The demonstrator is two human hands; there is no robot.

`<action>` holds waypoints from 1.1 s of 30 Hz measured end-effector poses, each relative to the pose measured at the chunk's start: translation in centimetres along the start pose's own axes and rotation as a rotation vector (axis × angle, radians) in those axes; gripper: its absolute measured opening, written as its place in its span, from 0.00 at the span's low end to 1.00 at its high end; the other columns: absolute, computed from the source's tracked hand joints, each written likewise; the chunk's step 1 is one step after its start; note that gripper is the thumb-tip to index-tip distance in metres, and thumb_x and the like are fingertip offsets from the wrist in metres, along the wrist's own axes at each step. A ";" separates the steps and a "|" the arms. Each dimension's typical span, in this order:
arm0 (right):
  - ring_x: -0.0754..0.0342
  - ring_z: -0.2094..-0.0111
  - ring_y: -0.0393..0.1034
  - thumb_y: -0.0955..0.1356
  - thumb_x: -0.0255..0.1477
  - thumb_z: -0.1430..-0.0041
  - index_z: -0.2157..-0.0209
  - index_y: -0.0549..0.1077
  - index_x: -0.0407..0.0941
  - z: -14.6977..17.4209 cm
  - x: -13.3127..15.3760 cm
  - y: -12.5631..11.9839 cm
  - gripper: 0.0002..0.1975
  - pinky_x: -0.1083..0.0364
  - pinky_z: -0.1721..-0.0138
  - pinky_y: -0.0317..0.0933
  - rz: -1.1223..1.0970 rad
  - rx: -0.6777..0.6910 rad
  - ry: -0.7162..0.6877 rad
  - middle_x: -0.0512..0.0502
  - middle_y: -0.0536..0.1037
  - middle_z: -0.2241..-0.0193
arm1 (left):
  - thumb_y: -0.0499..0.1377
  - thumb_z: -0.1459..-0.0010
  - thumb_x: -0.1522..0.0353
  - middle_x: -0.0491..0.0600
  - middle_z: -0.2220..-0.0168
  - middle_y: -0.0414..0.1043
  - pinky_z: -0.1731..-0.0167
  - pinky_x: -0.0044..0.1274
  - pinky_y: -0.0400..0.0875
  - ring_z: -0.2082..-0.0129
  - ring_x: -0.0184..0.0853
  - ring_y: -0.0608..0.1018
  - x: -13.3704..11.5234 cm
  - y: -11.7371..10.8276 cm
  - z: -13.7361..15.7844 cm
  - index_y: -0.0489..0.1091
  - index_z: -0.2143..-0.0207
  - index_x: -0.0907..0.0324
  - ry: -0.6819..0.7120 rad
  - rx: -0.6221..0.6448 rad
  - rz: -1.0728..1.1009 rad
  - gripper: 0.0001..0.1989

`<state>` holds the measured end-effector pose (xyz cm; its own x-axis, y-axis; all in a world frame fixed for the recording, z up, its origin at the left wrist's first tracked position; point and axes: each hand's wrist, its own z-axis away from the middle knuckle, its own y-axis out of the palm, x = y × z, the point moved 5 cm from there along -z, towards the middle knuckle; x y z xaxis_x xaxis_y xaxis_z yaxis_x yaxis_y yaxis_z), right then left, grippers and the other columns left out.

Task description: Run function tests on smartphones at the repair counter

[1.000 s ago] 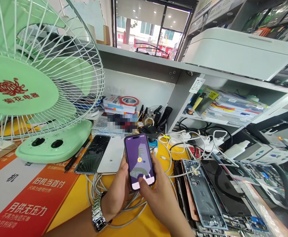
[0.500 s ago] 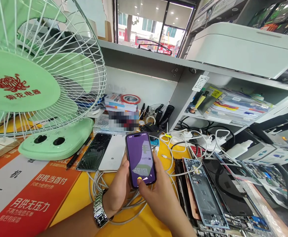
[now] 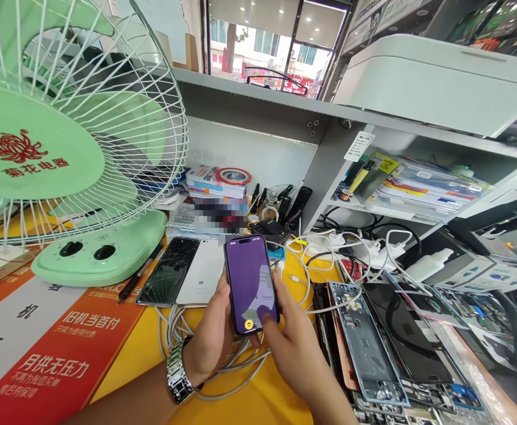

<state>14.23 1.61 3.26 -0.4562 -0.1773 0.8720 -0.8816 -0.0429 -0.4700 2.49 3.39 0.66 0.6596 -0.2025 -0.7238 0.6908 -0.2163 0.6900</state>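
A dark-framed smartphone (image 3: 247, 274) with a lit purple screen is propped upright between my two hands. Along its left edge, my left hand (image 3: 209, 339) grips it, fingers hidden behind; a metal watch (image 3: 179, 370) circles that wrist. My right hand (image 3: 291, 336) holds the right edge, its thumb over the lower right of the screen. A yellow round icon shows at the screen's lower left. Behind the phone lie a white phone (image 3: 202, 274) and a black phone with a cracked back (image 3: 169, 273). Coiled white cable (image 3: 174, 327) runs beneath my hands.
A green fan (image 3: 103, 245) stands at left on a red and grey printed mat (image 3: 46, 354). Phone frames and screens (image 3: 369, 342) are piled at right. Tangled white chargers (image 3: 380, 254) lie behind them. Shelving (image 3: 329, 177) closes off the back, with a large white machine (image 3: 435, 88) on top.
My right thumb has slid right and slightly up across the screen. The pale graphic has shifted right, leaving more purple. Both hands still hold the smartphone.
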 end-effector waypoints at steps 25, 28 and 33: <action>0.52 0.32 0.48 0.59 0.15 0.45 0.32 0.50 0.52 0.3 -0.3 -0.6 0.40 0.49 0.36 0.53 -0.153 0.123 -0.030 0.51 0.61 0.35 | 0.44 0.35 0.54 0.55 0.55 0.74 0.82 0.26 0.74 0.65 0.43 0.77 0.0 -0.1 0.2 0.50 0.36 0.50 -0.058 0.007 -0.079 0.27; 0.52 0.30 0.40 0.59 0.15 0.44 0.31 0.49 0.51 0.3 -0.4 -0.6 0.40 0.49 0.34 0.48 -0.162 0.130 -0.038 0.52 0.57 0.33 | 0.43 0.34 0.54 0.54 0.53 0.73 0.82 0.26 0.74 0.65 0.43 0.77 0.0 -0.2 0.1 0.49 0.34 0.48 -0.055 0.011 -0.070 0.27; 0.52 0.30 0.41 0.58 0.15 0.43 0.32 0.50 0.53 0.3 -0.5 -0.6 0.39 0.49 0.37 0.56 -0.171 0.120 -0.037 0.53 0.60 0.34 | 0.45 0.35 0.54 0.54 0.53 0.73 0.82 0.26 0.75 0.64 0.43 0.77 -0.1 0.0 0.2 0.50 0.34 0.47 -0.047 0.025 -0.050 0.28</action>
<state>15.03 1.42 3.07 -0.2944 -0.1934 0.9359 -0.9241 -0.1921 -0.3304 2.36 3.23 0.72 0.6095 -0.2350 -0.7572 0.7146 -0.2507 0.6530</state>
